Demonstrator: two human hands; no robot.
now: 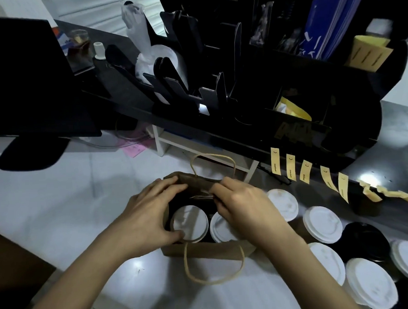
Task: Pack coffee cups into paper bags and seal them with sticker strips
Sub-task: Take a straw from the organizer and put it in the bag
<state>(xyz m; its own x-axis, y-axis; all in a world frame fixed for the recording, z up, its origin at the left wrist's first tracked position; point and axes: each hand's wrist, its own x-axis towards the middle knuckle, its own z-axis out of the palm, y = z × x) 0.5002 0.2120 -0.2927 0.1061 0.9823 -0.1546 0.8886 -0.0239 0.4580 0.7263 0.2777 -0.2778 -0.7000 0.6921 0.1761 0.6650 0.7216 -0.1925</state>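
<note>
We're at the brown paper bag (203,249) now, standing on the pale counter (60,207) right in front of us, and there are two white-lidded cups inside it: the left cup (189,222) and the right cup (221,227), side by side and touching. So the packing of this bag looks done, and we're into the closing step.

Our left hand (152,215) curls over the bag's left side, fingers gripping the far rim while the thumb hooks near the close edge by the left cup's lid. Our right hand (242,204) pinches the far rim (199,182) near the middle, fingers narrowed on the paper and folding it towards us. The far handle (212,164) stands up behind our hands; the near handle (212,268) flops down over the front.

What comes next, we reckon: bring the two rims together over the lids, flat and even, then free one hand for a seal. The yellow sticker strips (306,171) hang in a row from the edge of the black shelf (244,138), off to our right and within reach. The trick will be keeping the mouth pinched with one hand while the other peels a strip.

More lidded cups (323,224) wait in a cluster to the right of the bag.
</note>
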